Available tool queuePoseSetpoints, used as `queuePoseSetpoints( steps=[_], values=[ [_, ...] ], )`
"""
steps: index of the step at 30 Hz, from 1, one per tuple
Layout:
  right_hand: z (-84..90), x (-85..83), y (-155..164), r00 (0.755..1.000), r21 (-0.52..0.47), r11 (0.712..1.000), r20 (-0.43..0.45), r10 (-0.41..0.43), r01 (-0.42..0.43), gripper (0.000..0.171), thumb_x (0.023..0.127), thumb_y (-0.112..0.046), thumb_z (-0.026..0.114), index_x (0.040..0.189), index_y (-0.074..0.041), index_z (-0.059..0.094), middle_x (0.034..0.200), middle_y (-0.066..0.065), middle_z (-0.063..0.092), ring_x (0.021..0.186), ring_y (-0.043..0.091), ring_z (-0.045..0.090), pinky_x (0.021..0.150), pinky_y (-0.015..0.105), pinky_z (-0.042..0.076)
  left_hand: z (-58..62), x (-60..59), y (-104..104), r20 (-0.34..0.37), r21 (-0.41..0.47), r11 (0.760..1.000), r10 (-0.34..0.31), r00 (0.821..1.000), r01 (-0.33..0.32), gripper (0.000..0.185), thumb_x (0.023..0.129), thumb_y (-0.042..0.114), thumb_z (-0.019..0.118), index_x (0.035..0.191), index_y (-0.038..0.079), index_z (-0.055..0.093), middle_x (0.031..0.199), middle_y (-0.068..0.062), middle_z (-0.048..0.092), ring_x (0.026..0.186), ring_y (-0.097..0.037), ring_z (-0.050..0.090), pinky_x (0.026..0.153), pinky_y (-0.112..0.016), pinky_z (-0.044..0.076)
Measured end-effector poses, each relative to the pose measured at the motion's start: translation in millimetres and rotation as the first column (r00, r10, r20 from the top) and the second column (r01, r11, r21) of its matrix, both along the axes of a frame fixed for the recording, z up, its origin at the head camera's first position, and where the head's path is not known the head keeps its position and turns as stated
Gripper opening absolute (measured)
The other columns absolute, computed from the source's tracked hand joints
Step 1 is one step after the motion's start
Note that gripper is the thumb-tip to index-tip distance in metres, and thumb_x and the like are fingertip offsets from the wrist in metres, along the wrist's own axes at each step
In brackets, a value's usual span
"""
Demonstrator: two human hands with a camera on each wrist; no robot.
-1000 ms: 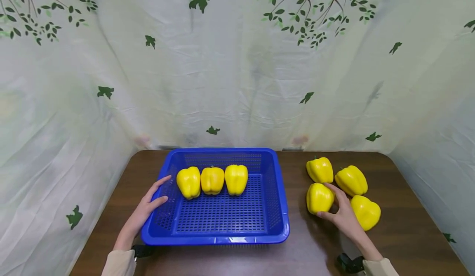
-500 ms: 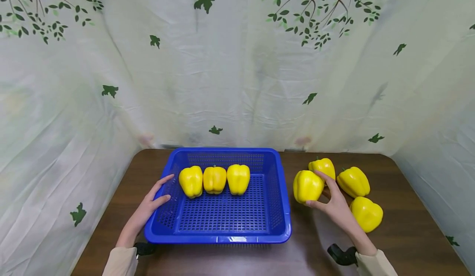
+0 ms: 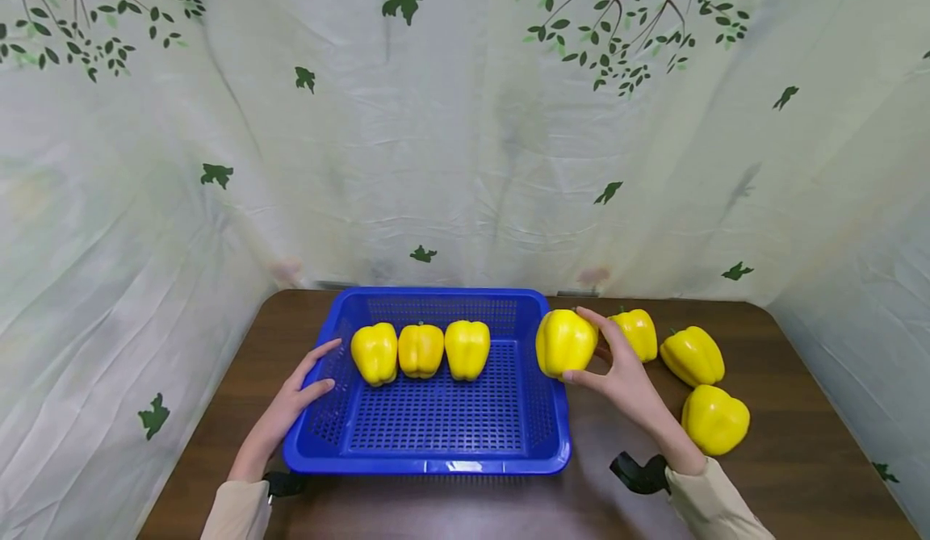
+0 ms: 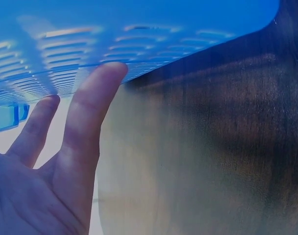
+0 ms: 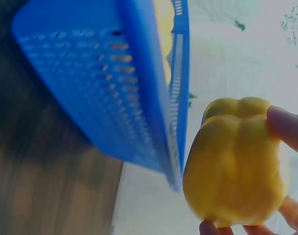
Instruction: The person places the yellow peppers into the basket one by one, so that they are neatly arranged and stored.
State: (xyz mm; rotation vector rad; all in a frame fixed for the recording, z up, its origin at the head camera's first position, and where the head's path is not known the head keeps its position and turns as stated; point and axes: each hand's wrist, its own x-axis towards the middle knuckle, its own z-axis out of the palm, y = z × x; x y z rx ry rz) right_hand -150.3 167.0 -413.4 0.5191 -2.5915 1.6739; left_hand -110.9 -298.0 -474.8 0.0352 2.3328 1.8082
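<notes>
A yellow pepper (image 3: 565,343) is gripped by the right hand (image 3: 616,370), fingers and thumb curled round it, and is held in the air at the right rim of the blue basket (image 3: 559,411), right of centre in the head view. One second ago this pepper was lying on the table (image 3: 799,443) among the loose peppers at lower right; half a second ago it was lifted and midway to the basket. Three peppers are now left on the table at the right: one (image 3: 638,333) just behind the hand, one (image 3: 692,354) farther right, one (image 3: 715,419) below. Three peppers (image 3: 420,350) are lined up in the basket's far half, unchanged. The left hand (image 3: 291,404) is kept on the basket's left wall, fingers straight, gripping nothing. A fourth pepper appears to be on its way in.
</notes>
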Motion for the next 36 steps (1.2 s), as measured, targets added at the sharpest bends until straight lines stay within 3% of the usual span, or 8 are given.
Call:
queuePoseSetpoints(
  steps=[7, 15, 36],
  values=[
    [0.7, 2.6, -21.8, 0.999, -0.009, 0.999, 0.017, 0.049, -0.049, 0.081, 0.077, -0.012, 0.081, 0.144, -0.012, 0.037, 0.141, 0.014, 0.036, 0.122, 0.034, 0.041, 0.101, 0.058, 0.035, -1.9, -2.3, -0.3, -0.015, 0.044, 0.999, -0.026, 1.000, 0.026, 0.056, 0.101, 0.020, 0.046, 0.151, 0.022, 0.023, 0.154, -0.020, 0.011, 0.120, -0.048, 0.037, 0.085, -0.048, 0.049],
    [-2.1, 10.7, -54.0, 0.995, -0.008, 0.995, 0.015, 0.098, -0.098, 0.078, 0.075, -0.014, 0.082, 0.142, -0.015, 0.041, 0.142, 0.010, 0.038, 0.123, 0.029, 0.042, 0.100, 0.054, 0.038, -1.8, -1.8, -1.0, 0.010, 0.040, 0.999, -0.018, 1.000, 0.018, 0.054, 0.101, 0.021, 0.046, 0.151, 0.024, 0.023, 0.153, -0.020, 0.011, 0.119, -0.050, 0.039, 0.085, -0.049, 0.051],
    [-19.7, 37.3, -133.9, 0.968, 0.007, 0.969, 0.059, 0.245, -0.246, 0.080, 0.072, -0.015, 0.083, 0.141, -0.019, 0.043, 0.140, 0.006, 0.041, 0.118, 0.022, 0.046, 0.096, 0.046, 0.043, -6.6, 5.3, 2.8, -0.039, 0.012, 1.000, -0.003, 0.999, 0.003, 0.056, 0.101, 0.021, 0.046, 0.151, 0.021, 0.022, 0.154, -0.021, 0.011, 0.122, -0.051, 0.035, 0.089, -0.058, 0.046]
  ],
)
